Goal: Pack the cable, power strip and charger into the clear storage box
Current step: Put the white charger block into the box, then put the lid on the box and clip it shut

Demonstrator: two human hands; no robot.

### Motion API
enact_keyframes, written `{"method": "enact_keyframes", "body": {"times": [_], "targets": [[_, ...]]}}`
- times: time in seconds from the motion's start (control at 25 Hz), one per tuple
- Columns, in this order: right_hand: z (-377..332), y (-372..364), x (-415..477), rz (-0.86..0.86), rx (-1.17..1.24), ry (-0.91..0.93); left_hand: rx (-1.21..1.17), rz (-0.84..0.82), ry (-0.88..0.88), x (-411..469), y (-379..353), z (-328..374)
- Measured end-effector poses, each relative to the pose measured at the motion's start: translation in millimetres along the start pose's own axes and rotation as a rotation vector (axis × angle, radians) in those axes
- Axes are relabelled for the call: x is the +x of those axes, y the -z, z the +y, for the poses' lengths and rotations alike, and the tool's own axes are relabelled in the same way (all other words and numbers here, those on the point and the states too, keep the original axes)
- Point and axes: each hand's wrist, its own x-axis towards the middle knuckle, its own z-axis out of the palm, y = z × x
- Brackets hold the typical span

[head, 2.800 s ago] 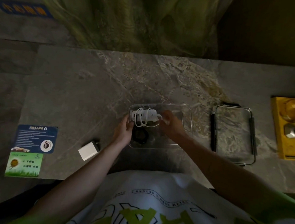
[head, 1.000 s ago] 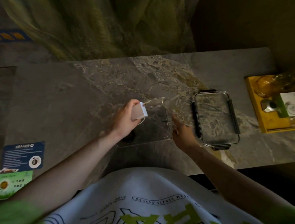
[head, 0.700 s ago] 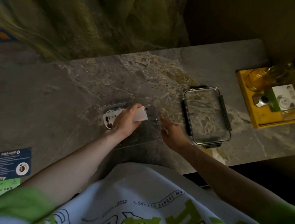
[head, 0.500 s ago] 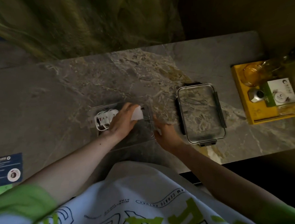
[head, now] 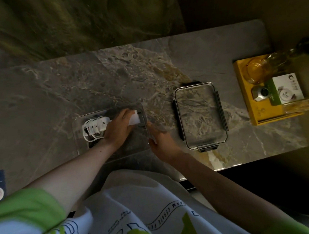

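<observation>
White charger (head: 135, 120) gripped by left hand (head: 117, 131) in clear box (head: 77, 140); relaxed right hand (head: 160, 142) touches rim.

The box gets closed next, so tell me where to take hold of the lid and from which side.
Its left long edge, coming from the box side with the right hand, which lies nearest. The lid lies flat on the table, so nothing stands up to grab; the dark clip along that edge likely gives fingers something to hook under.

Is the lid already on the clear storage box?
No, the lid lies flat on the table, apart to the right of the clear storage box, while the left hand holds the charger inside the open box.
</observation>
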Motion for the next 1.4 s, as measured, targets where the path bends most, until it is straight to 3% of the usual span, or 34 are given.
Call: {"method": "enact_keyframes", "body": {"times": [0.68, 0.88, 1.12, 1.24, 1.4], "targets": [[2, -1, 1, -0.031, -0.006, 0.002, 0.152, 0.002, -0.054, -1, 2, 2], [-7, 7, -2, -0.013, -0.019, -0.007, 0.181, -0.099, -0.056, -14, 5, 5], [-18, 12, -4, -0.044, 0.041, -0.06, 0.057, -0.205, 0.031, -25, 11, 13], [-13, 18, -12, -0.031, 0.153, -0.137, -0.089, 0.031, 0.01, -26, 27, 17], [18, 33, -41, 0.203, 0.35, -0.338, -0.13, 0.311, -0.27, -18, 65, 57]]}}
